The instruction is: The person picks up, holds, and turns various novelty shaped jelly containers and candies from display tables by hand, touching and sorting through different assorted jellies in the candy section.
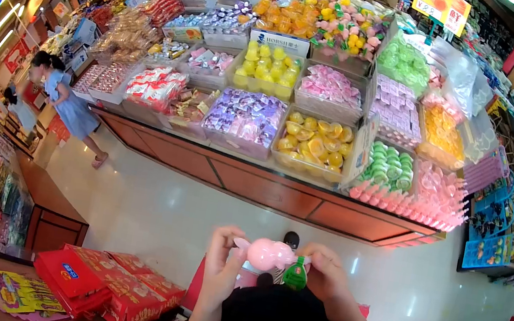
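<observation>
Between my two hands, in front of my chest, is a shiny pink rounded candy container [266, 254] with narrow ends. A green tag [296, 275] with a small red mark hangs near its right end. The fingers of my left hand [221, 266] pinch the left end. My right hand [330, 281] is closed on the right end, beside the tag. What lies inside the pink container cannot be made out.
Ahead stands a wooden-sided display counter [253, 185] with several tubs of wrapped candies, among them yellow cups [315, 144] and green swirls [390, 167]. Red gift boxes [116, 283] lie at lower left. A person in a blue dress [71, 105] walks at left. Shelves [495, 225] stand at right.
</observation>
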The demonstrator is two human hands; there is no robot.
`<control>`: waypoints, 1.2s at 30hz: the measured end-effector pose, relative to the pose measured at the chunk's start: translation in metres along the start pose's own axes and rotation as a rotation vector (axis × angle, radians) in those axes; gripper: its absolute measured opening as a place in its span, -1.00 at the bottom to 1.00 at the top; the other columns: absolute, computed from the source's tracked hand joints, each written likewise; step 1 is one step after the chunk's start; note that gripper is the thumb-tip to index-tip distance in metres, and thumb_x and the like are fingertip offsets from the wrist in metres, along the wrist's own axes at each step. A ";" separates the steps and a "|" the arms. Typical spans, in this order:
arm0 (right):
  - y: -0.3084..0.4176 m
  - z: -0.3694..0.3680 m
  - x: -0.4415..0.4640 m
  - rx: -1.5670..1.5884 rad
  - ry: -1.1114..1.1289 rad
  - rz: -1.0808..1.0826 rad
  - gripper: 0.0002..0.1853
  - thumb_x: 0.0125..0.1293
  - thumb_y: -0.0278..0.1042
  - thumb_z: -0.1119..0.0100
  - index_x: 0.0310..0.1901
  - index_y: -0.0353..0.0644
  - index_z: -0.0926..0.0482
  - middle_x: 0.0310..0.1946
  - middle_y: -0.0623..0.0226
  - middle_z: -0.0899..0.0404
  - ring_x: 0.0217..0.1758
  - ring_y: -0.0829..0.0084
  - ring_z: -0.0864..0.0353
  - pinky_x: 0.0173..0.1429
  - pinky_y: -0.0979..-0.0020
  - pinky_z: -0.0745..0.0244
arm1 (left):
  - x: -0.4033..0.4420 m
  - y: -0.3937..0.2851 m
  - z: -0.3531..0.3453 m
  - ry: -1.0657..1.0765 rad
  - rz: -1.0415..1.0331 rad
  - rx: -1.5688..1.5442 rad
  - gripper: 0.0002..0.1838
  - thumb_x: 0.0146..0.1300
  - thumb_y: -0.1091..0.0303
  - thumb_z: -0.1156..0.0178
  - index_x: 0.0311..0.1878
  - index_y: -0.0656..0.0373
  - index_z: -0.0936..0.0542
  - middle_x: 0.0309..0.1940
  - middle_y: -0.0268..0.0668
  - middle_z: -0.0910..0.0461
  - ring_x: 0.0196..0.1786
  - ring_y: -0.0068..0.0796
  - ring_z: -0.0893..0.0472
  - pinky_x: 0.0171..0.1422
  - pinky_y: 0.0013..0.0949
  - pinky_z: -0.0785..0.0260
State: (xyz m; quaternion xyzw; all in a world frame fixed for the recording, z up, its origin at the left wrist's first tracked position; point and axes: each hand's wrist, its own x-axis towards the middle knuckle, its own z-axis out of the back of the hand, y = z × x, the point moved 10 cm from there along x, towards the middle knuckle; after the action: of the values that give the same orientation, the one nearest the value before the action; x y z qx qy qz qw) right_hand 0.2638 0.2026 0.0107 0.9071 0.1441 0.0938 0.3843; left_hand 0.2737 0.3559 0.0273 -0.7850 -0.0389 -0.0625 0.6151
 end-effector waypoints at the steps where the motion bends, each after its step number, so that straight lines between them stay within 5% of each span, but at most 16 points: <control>1: 0.003 0.006 0.010 0.004 0.010 0.001 -0.72 0.36 -0.16 0.08 -0.31 -0.23 -0.43 -0.49 0.39 -0.41 -0.43 0.58 -0.36 -0.36 0.57 -0.25 | 0.008 0.004 -0.005 0.031 0.019 0.040 -0.81 0.29 0.42 0.00 -0.07 0.26 -0.41 -0.34 -0.38 -0.42 -0.26 -0.62 -0.39 -0.12 -0.54 -0.24; 5: 0.027 0.023 0.052 0.104 0.106 -0.035 -0.69 0.33 -0.10 0.03 -0.37 -0.21 -0.43 -0.48 0.39 -0.39 -0.44 0.57 -0.35 -0.37 0.57 -0.23 | 0.044 0.007 -0.022 0.055 0.103 0.022 -0.84 0.29 0.36 -0.01 -0.25 0.27 -0.48 -0.42 -0.40 -0.43 -0.34 -0.64 -0.39 -0.23 -0.57 -0.24; 12: 0.078 0.057 0.112 0.102 0.135 0.030 -0.62 0.33 -0.03 0.10 -0.38 -0.22 -0.42 -0.41 0.30 -0.41 -0.37 0.39 -0.40 -0.23 0.44 -0.29 | 0.112 -0.016 -0.073 0.146 -0.095 0.173 -0.80 0.22 0.32 -0.09 -0.35 0.29 -0.50 -0.51 -0.31 -0.48 -0.41 -0.54 -0.43 -0.30 -0.51 -0.24; 15: 0.077 0.073 0.123 0.120 0.013 -0.195 -0.58 0.40 0.05 0.30 -0.36 -0.16 -0.34 -0.53 0.35 -0.37 -0.48 0.47 -0.35 -0.41 0.47 -0.23 | 0.133 -0.005 -0.089 0.171 -0.144 0.344 -0.81 0.17 0.32 -0.13 -0.38 0.29 -0.51 -0.51 -0.24 -0.49 -0.43 -0.39 -0.45 -0.30 -0.42 -0.25; 19: 0.058 0.114 0.135 0.315 0.105 -0.332 -0.60 0.37 0.03 0.15 -0.23 -0.21 -0.41 -0.37 0.33 -0.49 -0.31 0.50 -0.49 -0.26 0.45 -0.43 | 0.154 0.008 -0.100 0.210 -0.170 0.481 -0.82 0.12 0.33 -0.16 -0.38 0.27 -0.51 -0.51 -0.20 -0.48 -0.45 -0.22 -0.45 -0.30 -0.34 -0.25; 29: 0.059 0.164 0.188 0.318 -0.270 -0.285 -0.61 0.41 0.01 0.25 -0.18 -0.20 -0.38 -0.39 0.29 -0.49 -0.32 0.42 -0.54 -0.21 0.41 -0.46 | 0.236 0.029 -0.122 0.366 -0.183 0.494 -0.81 0.05 0.32 -0.23 -0.41 0.26 -0.51 -0.54 -0.21 -0.47 -0.45 -0.21 -0.44 -0.31 -0.32 -0.25; 32: 0.063 0.165 0.207 0.269 -0.267 -0.286 -0.62 0.41 0.01 0.26 -0.18 -0.17 -0.39 -0.50 0.28 -0.46 -0.49 0.42 -0.48 -0.36 0.43 -0.40 | 0.266 0.035 -0.115 0.386 -0.164 0.471 -0.80 0.03 0.32 -0.25 -0.42 0.26 -0.51 -0.56 -0.19 -0.45 -0.47 -0.21 -0.43 -0.34 -0.33 -0.23; 36: 0.071 0.159 0.250 0.397 -0.225 -0.173 -0.68 0.41 -0.03 0.24 -0.20 -0.11 -0.38 -0.66 0.37 -0.32 -0.66 0.57 -0.20 -0.55 0.55 -0.08 | 0.312 0.029 -0.105 0.469 -0.255 0.524 -0.80 0.02 0.33 -0.26 -0.40 0.26 -0.51 -0.54 -0.19 -0.45 -0.47 -0.21 -0.42 -0.36 -0.31 -0.21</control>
State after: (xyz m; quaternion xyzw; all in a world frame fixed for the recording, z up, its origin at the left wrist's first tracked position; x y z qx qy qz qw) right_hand 0.5573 0.1328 -0.0321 0.9538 0.1934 -0.0712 0.2185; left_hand 0.5812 0.2421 0.0698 -0.5542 -0.0093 -0.3045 0.7746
